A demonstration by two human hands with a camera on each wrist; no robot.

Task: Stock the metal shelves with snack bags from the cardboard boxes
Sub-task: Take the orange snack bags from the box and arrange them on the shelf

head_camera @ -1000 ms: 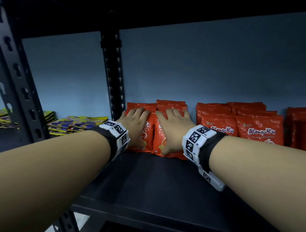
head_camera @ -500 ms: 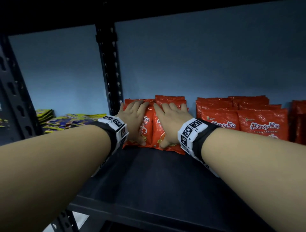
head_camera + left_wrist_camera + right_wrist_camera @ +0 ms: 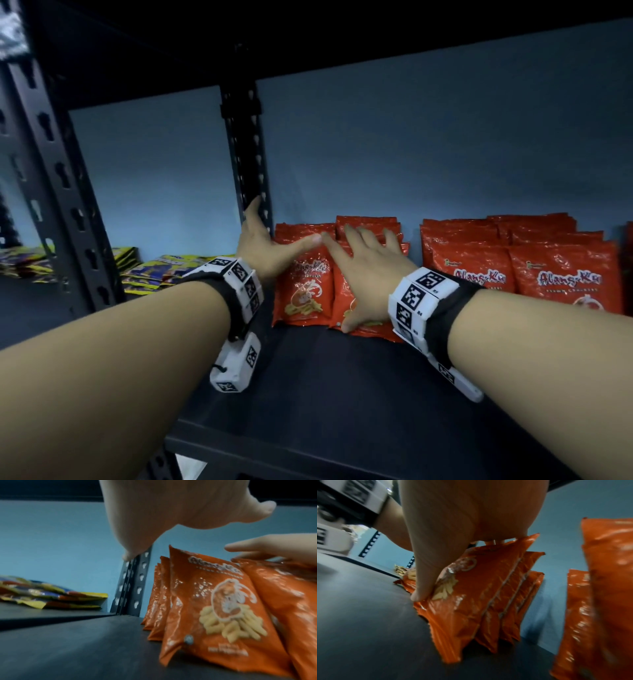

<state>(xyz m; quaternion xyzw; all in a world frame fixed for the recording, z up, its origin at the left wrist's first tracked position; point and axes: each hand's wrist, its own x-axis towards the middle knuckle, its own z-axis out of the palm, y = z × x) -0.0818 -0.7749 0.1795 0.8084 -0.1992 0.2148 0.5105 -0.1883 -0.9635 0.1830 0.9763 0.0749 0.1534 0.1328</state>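
Snack bags: two short rows of orange bags point(image 3: 337, 274) stand on edge in the middle of the head view, leaning back toward the blue wall so their printed fronts face out.
Right hand: the right hand point(image 3: 368, 270) lies flat on the front bag of the right-hand row, fingers straight and spread, thumb low near the bag's bottom seam; this looks like a steadying press to keep the row from sliding forward.
Left hand: the left hand point(image 3: 263, 246) is up and off the left-hand row, fingers straight, thumb pointing right near the bag tops; whether the thumb touches a bag cannot be told, as the wrist view is blurred.
Shelf: the dark metal shelf point(image 3: 342, 394) carries the rows at its back, with bare board toward the lower frame.
Upright: a slotted post point(image 3: 246, 154) just left of the rows bounds them.
Neighbours: more orange bags point(image 3: 513, 270) at right; flat yellow-and-blue packets point(image 3: 154, 274) at left, beyond the post.
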